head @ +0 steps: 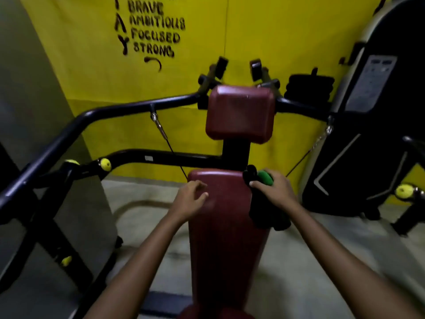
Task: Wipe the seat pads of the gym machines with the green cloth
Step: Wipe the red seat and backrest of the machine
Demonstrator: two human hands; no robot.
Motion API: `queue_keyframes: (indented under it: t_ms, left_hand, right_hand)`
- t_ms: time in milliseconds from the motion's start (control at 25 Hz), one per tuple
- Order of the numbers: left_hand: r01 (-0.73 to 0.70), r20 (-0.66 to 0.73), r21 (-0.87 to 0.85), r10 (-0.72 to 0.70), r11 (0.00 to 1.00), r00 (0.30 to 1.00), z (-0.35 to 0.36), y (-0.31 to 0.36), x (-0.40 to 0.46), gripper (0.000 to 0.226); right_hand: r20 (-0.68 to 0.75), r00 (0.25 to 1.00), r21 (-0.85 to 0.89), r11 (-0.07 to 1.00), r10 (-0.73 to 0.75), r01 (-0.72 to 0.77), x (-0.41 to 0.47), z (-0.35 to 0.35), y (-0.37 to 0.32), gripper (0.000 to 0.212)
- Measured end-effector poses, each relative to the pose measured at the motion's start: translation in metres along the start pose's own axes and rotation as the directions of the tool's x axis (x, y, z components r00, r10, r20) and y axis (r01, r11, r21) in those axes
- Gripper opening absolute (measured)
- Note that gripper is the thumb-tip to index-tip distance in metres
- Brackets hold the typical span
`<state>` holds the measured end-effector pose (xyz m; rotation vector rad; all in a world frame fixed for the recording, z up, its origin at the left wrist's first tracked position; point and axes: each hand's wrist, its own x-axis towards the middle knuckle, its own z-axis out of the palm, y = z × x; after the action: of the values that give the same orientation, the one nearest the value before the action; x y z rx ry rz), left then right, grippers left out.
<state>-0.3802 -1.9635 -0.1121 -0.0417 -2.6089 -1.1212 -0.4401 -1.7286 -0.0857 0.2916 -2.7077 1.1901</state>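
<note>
A long dark-red pad (227, 238) of a gym machine runs up the middle of the head view, with a smaller dark-red pad (240, 111) above it. My right hand (273, 191) grips the green cloth (265, 177) at the long pad's upper right edge; a dark part of the cloth hangs down below the hand. My left hand (189, 199) rests over the pad's upper left part with its fingers loosely bent and nothing in them.
Black frame bars (69, 132) of the machine curve off to the left, with yellow knobs (105, 164). A black machine housing (368, 139) stands at the right. A yellow wall (276, 38) with black lettering is behind. Grey floor lies on both sides.
</note>
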Motion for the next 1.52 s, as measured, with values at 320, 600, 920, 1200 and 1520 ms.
queue_keyframes:
  t_ms: [320,600,920,1200,1520]
  left_hand:
    - [-0.025,0.336,-0.056,0.042,0.998,0.941,0.086,-0.103,-0.04,0.026]
    - [0.076,0.549,0.0,-0.064,0.997,0.834,0.173,-0.21,-0.148,0.026]
    - [0.032,0.587,0.098,-0.084,0.995,0.805,0.236,-0.264,-0.228,0.025]
    - [0.056,0.573,0.159,-0.138,0.986,0.808,0.251,-0.288,-0.259,0.045]
    - [-0.035,0.598,0.166,-0.072,0.986,0.798,0.248,-0.291,-0.268,0.054]
  right_hand:
    - [0.118,0.953,-0.063,0.96,0.278,-0.272,-0.073,0.106,0.069,0.022]
    - [0.209,0.865,-0.213,0.885,0.456,-0.415,-0.177,0.2,0.159,0.025]
    - [0.284,0.804,-0.373,0.833,0.522,-0.409,-0.267,0.274,0.213,0.046]
    - [0.306,0.952,-0.477,0.87,0.032,0.124,-0.387,0.307,0.181,0.034]
    - [0.224,0.929,-0.522,0.841,0.294,-0.141,-0.329,0.314,0.228,0.037]
